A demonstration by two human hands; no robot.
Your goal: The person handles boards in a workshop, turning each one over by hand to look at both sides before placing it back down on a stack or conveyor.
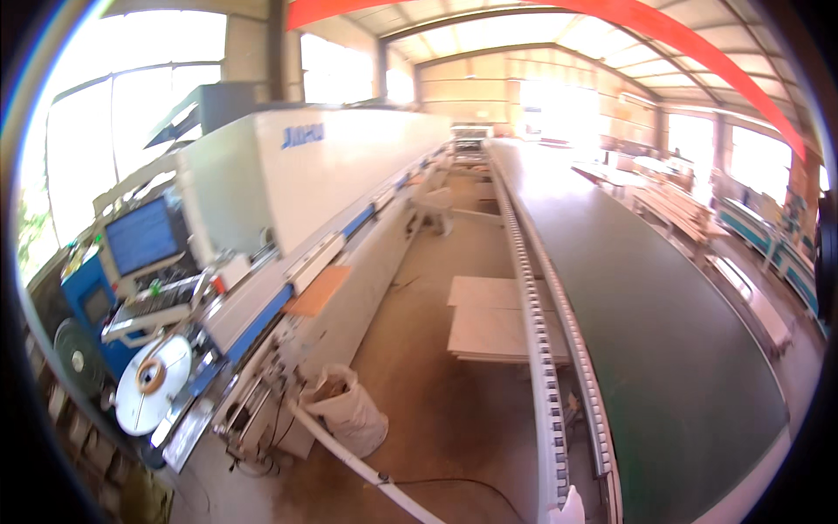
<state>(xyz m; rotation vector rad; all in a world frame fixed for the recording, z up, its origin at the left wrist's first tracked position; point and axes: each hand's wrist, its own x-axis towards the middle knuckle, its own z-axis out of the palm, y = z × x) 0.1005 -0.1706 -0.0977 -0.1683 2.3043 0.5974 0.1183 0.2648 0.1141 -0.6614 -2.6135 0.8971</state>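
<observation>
Neither of my hands can be made out. A small white shape (572, 506) shows at the lower edge beside the roller rail (534, 367); what it is I cannot tell. To the left runs a long white-cased machine (349, 157) with a brown panel (319, 292) lying on its side ledge. At its near end are a white disc reel (154, 384) and a monitor (141, 236) with a blue screen above a keyboard (161, 303). A long dark-green conveyor belt (646, 297) stretches away on the right.
Pale flat boards (493, 327) lie stacked low between machine and rail. An open white sack (347, 410) stands by the machine's near end, next to a slanting pale pipe (358, 467). A dark cable (463, 479) crosses the floor. Stacked timber (676, 210) lies beyond the belt.
</observation>
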